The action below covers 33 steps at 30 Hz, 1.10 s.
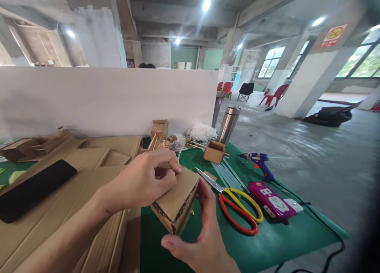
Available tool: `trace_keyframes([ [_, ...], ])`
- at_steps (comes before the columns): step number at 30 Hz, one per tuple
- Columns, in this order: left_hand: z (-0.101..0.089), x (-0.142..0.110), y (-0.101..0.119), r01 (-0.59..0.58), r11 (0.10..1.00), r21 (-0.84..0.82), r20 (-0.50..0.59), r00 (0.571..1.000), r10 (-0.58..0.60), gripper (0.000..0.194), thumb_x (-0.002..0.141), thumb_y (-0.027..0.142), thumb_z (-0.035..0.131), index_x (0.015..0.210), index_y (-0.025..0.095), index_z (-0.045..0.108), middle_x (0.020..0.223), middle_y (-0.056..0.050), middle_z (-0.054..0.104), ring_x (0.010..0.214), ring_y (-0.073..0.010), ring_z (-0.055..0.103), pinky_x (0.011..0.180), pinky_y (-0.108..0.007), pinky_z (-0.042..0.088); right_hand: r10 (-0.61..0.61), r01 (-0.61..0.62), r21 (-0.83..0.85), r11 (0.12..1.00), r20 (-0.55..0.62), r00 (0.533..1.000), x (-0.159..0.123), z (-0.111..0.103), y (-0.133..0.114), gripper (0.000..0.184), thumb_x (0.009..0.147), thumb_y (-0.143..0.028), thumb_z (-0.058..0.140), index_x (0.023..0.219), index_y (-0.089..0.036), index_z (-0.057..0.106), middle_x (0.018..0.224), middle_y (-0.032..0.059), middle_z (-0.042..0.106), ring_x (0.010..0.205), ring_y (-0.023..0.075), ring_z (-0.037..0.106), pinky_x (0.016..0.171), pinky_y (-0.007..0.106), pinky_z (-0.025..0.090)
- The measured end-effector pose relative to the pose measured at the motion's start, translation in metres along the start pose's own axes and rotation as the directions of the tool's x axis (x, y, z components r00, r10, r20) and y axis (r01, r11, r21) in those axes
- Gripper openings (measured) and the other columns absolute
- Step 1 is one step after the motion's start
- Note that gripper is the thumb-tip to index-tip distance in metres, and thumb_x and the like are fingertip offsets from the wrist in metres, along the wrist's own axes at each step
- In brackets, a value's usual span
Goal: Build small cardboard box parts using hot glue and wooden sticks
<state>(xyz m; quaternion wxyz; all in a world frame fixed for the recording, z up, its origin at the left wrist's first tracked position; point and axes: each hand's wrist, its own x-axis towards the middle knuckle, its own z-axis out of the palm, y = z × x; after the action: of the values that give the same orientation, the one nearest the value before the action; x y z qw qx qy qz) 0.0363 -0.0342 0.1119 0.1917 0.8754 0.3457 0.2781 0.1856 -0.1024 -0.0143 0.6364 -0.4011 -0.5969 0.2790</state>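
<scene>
A small closed cardboard box [178,197] is tilted above the green table, its corrugated edges showing along the top panel. My right hand [204,229] holds it from the right, fingers along the far side and thumb by the near lower corner. Over the top panel, my left hand [151,178] is closed, with thumb and forefinger pinched together near the far left edge. Whatever sits in that pinch, if anything, is too small to make out. Just right of the box lie scissors [234,203] with one red and one yellow handle, blades partly apart.
Behind the scissors are clear glue sticks [227,174], an open cardboard box [214,151] and a steel flask [230,124]. A blue glue gun [263,166] and purple power strip [273,201] lie right. Cardboard sheets [103,186] and a black phone [35,189] occupy the left.
</scene>
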Motion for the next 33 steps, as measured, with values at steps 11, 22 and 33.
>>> trace_keyframes([
  [11, -0.002, 0.002, 0.002, -0.001, 1.000, 0.018, 0.005, 1.000, 0.001, 0.014, 0.080, 0.012, 0.050, 0.082, 0.022, 0.060, 0.101, -0.001, 0.070, 0.105, -0.0230, 0.065, 0.090, -0.035, 0.050, 0.049, -0.045, 0.058, 0.997, -0.067, 0.997, 0.004, 0.009, 0.010, 0.103, 0.051, -0.057, 0.089, 0.134, -0.027, 0.036, 0.132, 0.0120, 0.052, 0.120, 0.0368, 0.053, 0.095, 0.048, 0.049],
  [22, -0.002, 0.001, 0.004, 0.010, 1.000, 0.018, 0.003, 1.000, -0.010, 0.015, 0.078, 0.012, 0.050, 0.081, 0.023, 0.059, 0.101, -0.001, 0.069, 0.106, -0.0240, 0.065, 0.088, -0.035, 0.050, 0.070, -0.064, 0.089, 0.994, -0.076, 0.995, 0.005, 0.012, 0.010, 0.098, 0.052, -0.051, 0.091, 0.130, -0.029, 0.037, 0.131, 0.0112, 0.053, 0.117, 0.0360, 0.056, 0.093, 0.048, 0.052],
  [33, -0.001, 0.004, 0.002, 0.002, 1.000, 0.015, -0.006, 1.000, -0.002, 0.014, 0.078, 0.011, 0.050, 0.080, 0.023, 0.058, 0.096, 0.000, 0.068, 0.101, -0.0223, 0.065, 0.088, -0.035, 0.049, 0.082, -0.074, 0.090, 0.993, -0.096, 0.992, 0.004, 0.013, 0.015, 0.096, 0.053, -0.050, 0.089, 0.131, -0.029, 0.038, 0.130, 0.0109, 0.055, 0.115, 0.0353, 0.058, 0.095, 0.049, 0.051],
])
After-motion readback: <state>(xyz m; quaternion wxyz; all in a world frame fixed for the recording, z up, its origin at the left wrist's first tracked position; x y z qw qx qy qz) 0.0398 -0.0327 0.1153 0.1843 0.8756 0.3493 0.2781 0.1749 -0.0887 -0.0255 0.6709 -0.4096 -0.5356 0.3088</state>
